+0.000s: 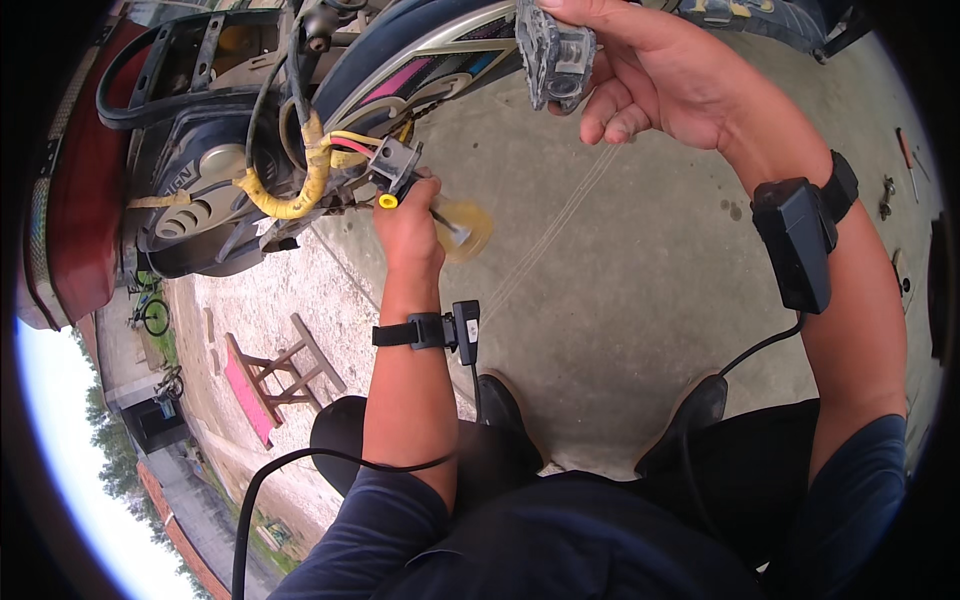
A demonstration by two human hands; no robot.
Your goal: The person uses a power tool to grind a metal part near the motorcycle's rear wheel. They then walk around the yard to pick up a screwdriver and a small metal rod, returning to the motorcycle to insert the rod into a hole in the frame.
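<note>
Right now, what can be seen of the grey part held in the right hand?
The grey part is a small blocky piece, dull grey and scuffed, plastic or cast metal by its look. Its face shows ridges, square recesses and a round hole near the lower end. It stands roughly upright, high in the view, in front of the scooter's dark body panel. The right hand pinches it, thumb on top, fingers curled beside it. Its top edge is cut off by the frame.
</note>
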